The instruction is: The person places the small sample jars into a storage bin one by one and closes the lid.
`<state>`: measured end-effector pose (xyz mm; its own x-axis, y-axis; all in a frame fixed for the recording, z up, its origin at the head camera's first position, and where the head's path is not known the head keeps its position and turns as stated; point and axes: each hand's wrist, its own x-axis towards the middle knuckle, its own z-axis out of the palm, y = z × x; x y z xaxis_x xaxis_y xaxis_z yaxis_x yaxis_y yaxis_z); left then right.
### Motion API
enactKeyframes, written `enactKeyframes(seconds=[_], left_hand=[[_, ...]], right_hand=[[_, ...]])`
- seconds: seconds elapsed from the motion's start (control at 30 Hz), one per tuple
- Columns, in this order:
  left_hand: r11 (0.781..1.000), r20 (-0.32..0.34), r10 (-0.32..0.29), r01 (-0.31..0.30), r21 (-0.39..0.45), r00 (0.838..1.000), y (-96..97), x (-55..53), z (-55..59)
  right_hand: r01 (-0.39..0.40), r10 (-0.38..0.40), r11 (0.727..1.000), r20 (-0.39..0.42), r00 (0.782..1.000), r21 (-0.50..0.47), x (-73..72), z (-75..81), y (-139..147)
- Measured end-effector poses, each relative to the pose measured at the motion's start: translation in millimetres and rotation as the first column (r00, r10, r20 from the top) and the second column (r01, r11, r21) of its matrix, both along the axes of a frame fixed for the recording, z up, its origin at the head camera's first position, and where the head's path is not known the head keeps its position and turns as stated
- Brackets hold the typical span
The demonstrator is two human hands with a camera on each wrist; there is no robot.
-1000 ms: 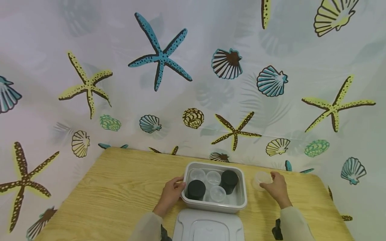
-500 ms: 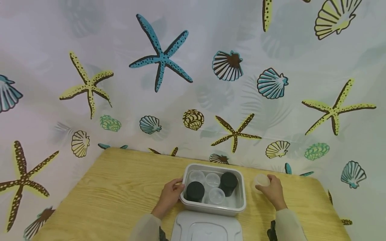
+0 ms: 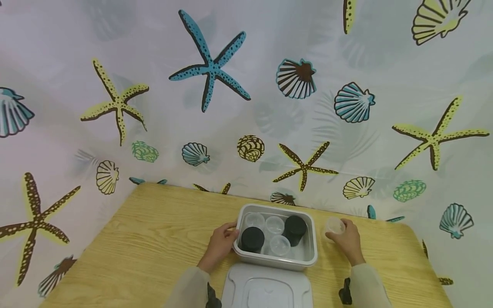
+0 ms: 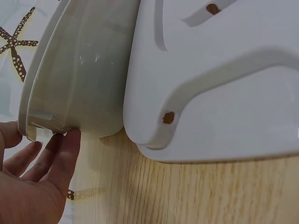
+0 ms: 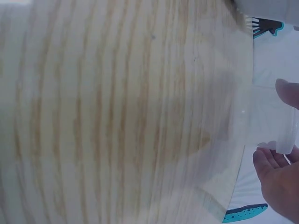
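My left hand [image 3: 220, 244] holds the left end of a light grey plastic bin [image 3: 271, 261]. In the left wrist view its thumb is at the rim and the other fingers sit under it. Inside the bin stand a black jar [image 3: 252, 239] at front left, another black jar [image 3: 295, 225] at back right, and three clear round containers, one of them a clear container [image 3: 280, 245] at the front. Right of the bin, my right hand [image 3: 348, 240] grips a clear plastic jar [image 5: 264, 116] between thumb and fingers; its base is close over the tabletop.
A grey lid [image 4: 224, 126] lies flat on the wooden table [image 3: 154, 248], directly in front of the bin. Behind the table hangs a white curtain [image 3: 215, 179] printed with starfish and shells, close to the back edge.
My right hand has come slightly left and closer round the clear jar, which is a touch nearer the bin. The left hand keeps its hold on the bin. The head view has shifted slightly.
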<state>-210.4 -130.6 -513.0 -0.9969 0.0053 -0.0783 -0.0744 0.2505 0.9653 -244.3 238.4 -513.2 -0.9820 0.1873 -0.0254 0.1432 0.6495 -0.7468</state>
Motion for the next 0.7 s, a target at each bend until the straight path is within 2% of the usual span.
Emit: enactKeyframes(seconds=[0.2,0.47,0.7], left_hand=[[1.000,0.011,-0.001,0.001,0.010,1.000,0.2,2.4,1.6],[1.000,0.002,0.002,-0.002,0.020,1.000,1.9,3.3,3.6],[1.000,-0.006,0.006,-0.006,0.011,1.000,2.9,0.4,0.1]], right_hand=[[-0.012,0.012,1.000,-0.011,1.000,-0.006,4.2,3.2,0],[-0.041,0.041,0.999,-0.032,0.999,-0.002,13.0,18.1,-1],[-0.059,0.059,0.998,-0.033,0.998,0.004,22.4,30.7,-4]])
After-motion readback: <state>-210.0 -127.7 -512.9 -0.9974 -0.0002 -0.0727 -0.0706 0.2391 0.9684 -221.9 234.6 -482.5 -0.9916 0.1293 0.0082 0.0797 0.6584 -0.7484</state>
